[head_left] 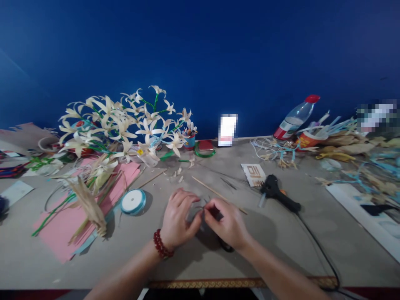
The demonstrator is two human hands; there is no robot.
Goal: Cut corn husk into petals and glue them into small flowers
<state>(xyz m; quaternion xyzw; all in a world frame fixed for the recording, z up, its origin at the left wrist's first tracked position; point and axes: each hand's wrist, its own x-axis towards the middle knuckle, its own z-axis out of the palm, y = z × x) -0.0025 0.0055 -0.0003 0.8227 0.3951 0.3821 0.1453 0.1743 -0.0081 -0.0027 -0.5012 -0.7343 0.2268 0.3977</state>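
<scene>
My right hand is closed in a pinch, thumb against index finger, around something thin and small that I cannot make out. A dark curved loop shows below its palm, perhaps a scissors handle. Close on the left, my left hand, with a dark red bead bracelet at the wrist, has its fingers curved and its thumb apart from the index finger. The left thumb tip comes up near the right fingertips. Beyond the hands lies a thin wooden stick. A ribbon spool rests left of my left hand.
White craft flowers on green stems stand back left, behind pink paper with dried husks. A black glue gun with a cord lies right, near a patterned card. A tilted bottle stands back right.
</scene>
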